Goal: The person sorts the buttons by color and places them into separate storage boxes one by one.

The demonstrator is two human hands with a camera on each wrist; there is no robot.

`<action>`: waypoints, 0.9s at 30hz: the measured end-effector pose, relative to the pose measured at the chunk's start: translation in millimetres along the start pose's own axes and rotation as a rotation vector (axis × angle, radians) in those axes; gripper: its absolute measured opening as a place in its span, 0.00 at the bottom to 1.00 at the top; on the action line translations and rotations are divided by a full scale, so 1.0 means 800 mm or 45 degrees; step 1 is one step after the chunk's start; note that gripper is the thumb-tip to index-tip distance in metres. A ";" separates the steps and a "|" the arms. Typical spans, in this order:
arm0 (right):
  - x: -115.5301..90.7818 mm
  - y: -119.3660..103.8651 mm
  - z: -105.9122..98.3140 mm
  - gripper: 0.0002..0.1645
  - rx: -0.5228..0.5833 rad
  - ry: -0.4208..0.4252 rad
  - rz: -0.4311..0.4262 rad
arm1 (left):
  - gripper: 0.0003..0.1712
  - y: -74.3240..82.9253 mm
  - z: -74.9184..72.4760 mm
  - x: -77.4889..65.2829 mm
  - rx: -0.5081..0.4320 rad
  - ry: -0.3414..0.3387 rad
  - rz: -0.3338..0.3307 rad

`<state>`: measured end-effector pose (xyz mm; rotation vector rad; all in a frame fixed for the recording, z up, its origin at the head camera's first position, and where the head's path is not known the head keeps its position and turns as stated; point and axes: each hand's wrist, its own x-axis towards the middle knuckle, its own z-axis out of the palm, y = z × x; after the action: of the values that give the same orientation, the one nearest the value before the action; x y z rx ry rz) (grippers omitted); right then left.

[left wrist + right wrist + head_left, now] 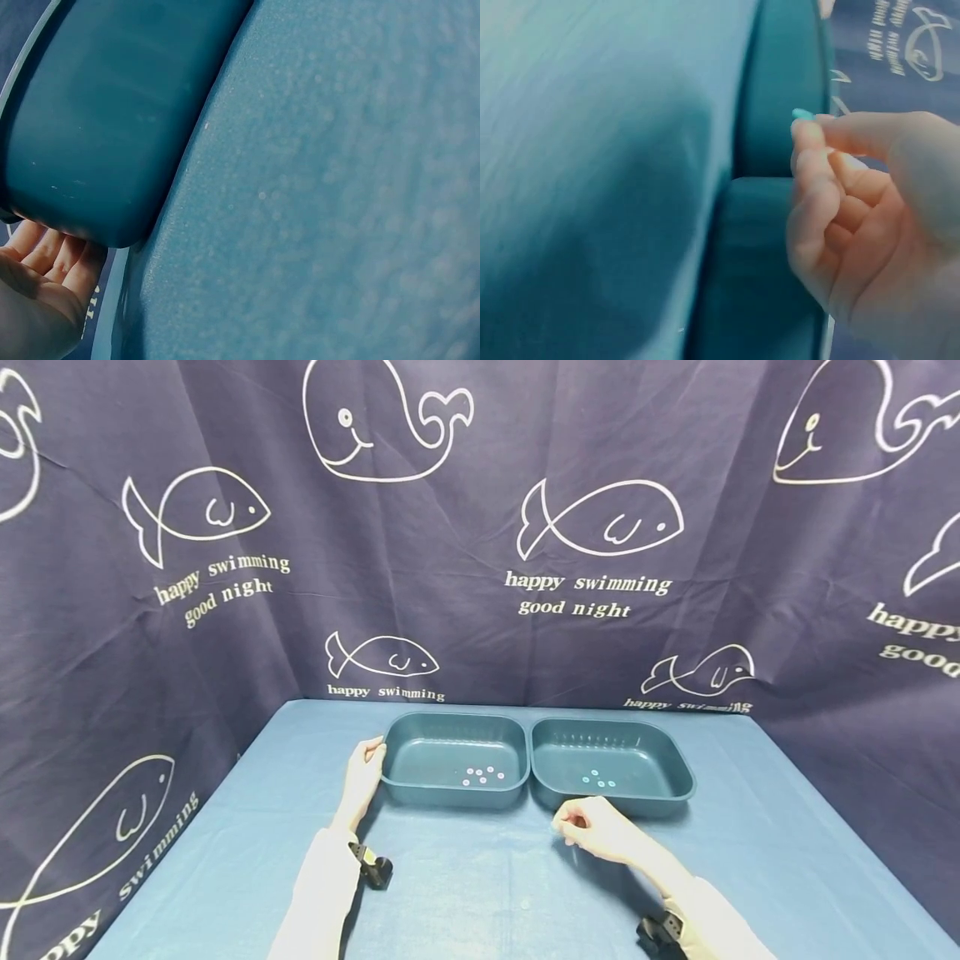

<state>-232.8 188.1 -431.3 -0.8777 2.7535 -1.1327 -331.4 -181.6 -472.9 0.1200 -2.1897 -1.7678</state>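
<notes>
My right hand (596,829) is in front of the right bin, thumb and forefinger pinching a small turquoise disc (803,114). The other fingers curl in towards the palm. The right teal bin (678,792) has several pale blue button-like discs (601,784) on its floor. Beside it, the left teal bin (420,792) contains several pale pink ones (480,772). My left hand (365,768) rests at that bin's left end, its fingers (56,255) laid against the outer wall below the rim. Its thumb is hidden in the left wrist view.
Both bins stand side by side near the back of a table under a light blue cloth (465,877). A dark blue curtain (480,527) with white fish and whale drawings hangs behind and at both sides. Each wrist wears a small black camera (375,867).
</notes>
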 end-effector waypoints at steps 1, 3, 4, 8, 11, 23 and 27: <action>-0.001 -0.003 -0.002 0.07 0.041 -0.005 0.008 | 0.19 0.000 0.000 0.000 -0.002 0.003 0.001; -0.003 -0.008 -0.005 0.08 0.107 -0.014 0.030 | 0.19 0.000 -0.001 0.000 -0.008 0.004 0.001; -0.004 -0.010 -0.006 0.09 0.128 -0.016 0.044 | 0.19 0.000 -0.001 0.000 -0.001 0.003 0.003; -0.007 -0.014 -0.013 0.10 0.185 -0.010 0.068 | 0.19 0.000 -0.002 -0.001 0.001 -0.001 -0.003; -0.008 -0.014 -0.020 0.11 0.235 0.006 0.069 | 0.19 -0.001 -0.002 -0.001 0.002 -0.007 -0.013; -0.013 0.005 -0.059 0.13 0.325 0.178 0.187 | 0.20 -0.001 -0.002 0.000 0.003 -0.024 -0.022; -0.012 0.013 -0.073 0.13 0.299 0.251 0.209 | 0.20 0.000 -0.001 -0.001 0.006 -0.022 -0.011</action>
<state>-243.4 236.4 -396.5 -0.5299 2.6981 -1.5426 -330.6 -182.5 -472.8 0.1163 -2.2090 -1.7749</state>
